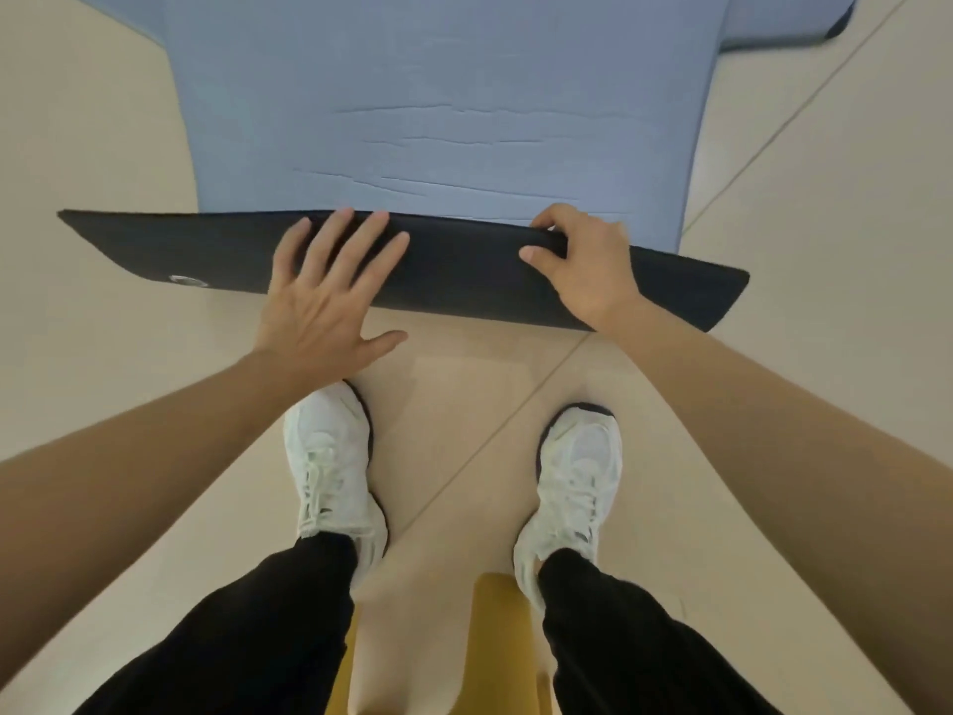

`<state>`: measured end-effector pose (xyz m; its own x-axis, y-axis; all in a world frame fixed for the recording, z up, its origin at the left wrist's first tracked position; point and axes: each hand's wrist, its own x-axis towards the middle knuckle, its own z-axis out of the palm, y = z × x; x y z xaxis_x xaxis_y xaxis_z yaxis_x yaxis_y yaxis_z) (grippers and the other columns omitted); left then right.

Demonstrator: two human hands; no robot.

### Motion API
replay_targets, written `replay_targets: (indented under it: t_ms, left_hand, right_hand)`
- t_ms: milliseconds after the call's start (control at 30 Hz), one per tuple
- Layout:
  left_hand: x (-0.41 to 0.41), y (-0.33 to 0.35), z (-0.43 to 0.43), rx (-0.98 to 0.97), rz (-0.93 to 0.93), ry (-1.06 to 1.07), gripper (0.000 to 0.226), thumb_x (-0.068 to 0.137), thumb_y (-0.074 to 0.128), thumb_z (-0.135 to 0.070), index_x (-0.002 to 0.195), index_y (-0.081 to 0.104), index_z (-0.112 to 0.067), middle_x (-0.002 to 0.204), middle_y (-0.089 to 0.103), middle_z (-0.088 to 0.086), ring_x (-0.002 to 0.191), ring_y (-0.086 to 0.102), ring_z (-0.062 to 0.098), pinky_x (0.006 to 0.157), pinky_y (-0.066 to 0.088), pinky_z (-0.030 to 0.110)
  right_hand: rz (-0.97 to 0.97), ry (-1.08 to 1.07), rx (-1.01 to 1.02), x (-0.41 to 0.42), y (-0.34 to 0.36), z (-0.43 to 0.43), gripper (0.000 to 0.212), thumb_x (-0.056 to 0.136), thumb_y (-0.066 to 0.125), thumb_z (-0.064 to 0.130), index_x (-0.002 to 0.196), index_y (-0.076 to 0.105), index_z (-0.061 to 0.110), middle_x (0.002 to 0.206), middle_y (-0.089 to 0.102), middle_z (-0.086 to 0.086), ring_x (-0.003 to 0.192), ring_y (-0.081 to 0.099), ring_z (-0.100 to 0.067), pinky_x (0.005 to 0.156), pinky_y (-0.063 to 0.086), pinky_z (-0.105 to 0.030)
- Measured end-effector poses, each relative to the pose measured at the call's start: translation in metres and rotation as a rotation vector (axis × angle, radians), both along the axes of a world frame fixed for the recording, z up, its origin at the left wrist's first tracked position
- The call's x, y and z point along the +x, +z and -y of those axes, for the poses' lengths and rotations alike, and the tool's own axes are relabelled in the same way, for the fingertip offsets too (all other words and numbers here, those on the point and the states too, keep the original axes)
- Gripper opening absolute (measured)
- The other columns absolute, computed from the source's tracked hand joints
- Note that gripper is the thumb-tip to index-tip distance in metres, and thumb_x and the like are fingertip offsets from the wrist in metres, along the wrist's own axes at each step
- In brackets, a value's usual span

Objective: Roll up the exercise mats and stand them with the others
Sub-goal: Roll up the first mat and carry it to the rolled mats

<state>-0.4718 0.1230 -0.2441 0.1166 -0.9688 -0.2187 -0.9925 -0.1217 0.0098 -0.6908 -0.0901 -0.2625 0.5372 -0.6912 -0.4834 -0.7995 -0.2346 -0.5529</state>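
Step in hand, by my reading: first turn of the roll, very early. Blue mat (438, 69) lies flat on tiled floor (103, 121), running away from the person. Its near end is turned over as a dark flap (464, 270) across the blue face, skewed, R end nearer the feet than L. Left hand (319, 296): fingers straight and spread, pressing the flap down. Right hand (582, 260): fingers curled over the fold line, thumb on top, pinching the mat there. Next move prob. calls for squaring the flap w/ the mat's sides, then tucking tight and pushing fwd evenly w/ both hands, else the roll cones. Hidden/unclear: mat's far end cut off at top; second mat (789, 28) upper R shows only a corner; the other rolled mats not in view; yellow object (495, 637) btwn the legs unidentifiable; round mark on flap too blurred to read.
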Motion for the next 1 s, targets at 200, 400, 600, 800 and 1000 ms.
replay_targets:
  t_ms: [200,400,600,800,1000]
  left_hand:
    - [0.022,-0.061,0.035,-0.02,-0.082,-0.007,0.107,0.074,0.056,-0.085,0.156,0.04,-0.019,0.157,0.047,0.008,0.147,0.039,0.035,0.125,0.018,0.057]
    - [0.021,-0.074,0.024,-0.039,-0.13,-0.006,0.097,0.074,0.052,-0.09,0.142,0.055,-0.02,0.136,0.065,0.002,0.122,0.061,0.028,0.115,0.036,0.045]
    - [0.005,-0.056,0.015,-0.001,-0.053,0.066,0.073,0.076,0.049,-0.088,0.108,0.063,-0.024,0.098,0.071,-0.003,0.091,0.066,0.024,0.088,0.047,0.039]
    - [-0.012,-0.033,-0.001,0.157,-0.07,0.126,0.063,0.078,0.047,-0.088,0.09,0.054,-0.026,0.074,0.06,-0.01,0.068,0.059,0.017,0.061,0.04,0.034]
    - [-0.015,-0.022,-0.02,0.37,-0.26,0.083,0.078,0.065,0.041,-0.102,0.085,0.054,-0.029,0.067,0.057,-0.009,0.065,0.054,0.009,0.058,0.035,0.03]
  right_hand:
    - [0.228,0.146,-0.387,0.001,-0.056,0.001,0.021,0.093,0.072,0.027,0.113,0.073,0.019,0.112,0.062,-0.006,0.105,0.054,-0.03,0.09,0.037,-0.043]
    - [0.088,0.534,-0.495,-0.007,-0.046,-0.025,0.09,0.075,0.053,0.087,0.131,0.066,0.016,0.125,0.063,-0.005,0.111,0.053,-0.032,0.1,0.036,-0.046]
    - [-0.188,0.632,-0.554,-0.019,-0.042,-0.047,0.102,0.078,0.028,0.093,0.145,0.05,0.02,0.133,0.059,-0.012,0.12,0.054,-0.037,0.108,0.038,-0.054]
    - [-0.201,0.632,-0.4,-0.028,-0.025,-0.058,0.092,0.078,0.015,0.095,0.114,0.06,0.024,0.094,0.062,0.002,0.085,0.061,-0.022,0.066,0.042,-0.036]
    - [-0.223,0.626,-0.028,-0.042,-0.006,-0.068,0.082,0.066,0.023,0.097,0.092,0.059,0.028,0.077,0.063,0.006,0.077,0.058,-0.015,0.065,0.041,-0.034]
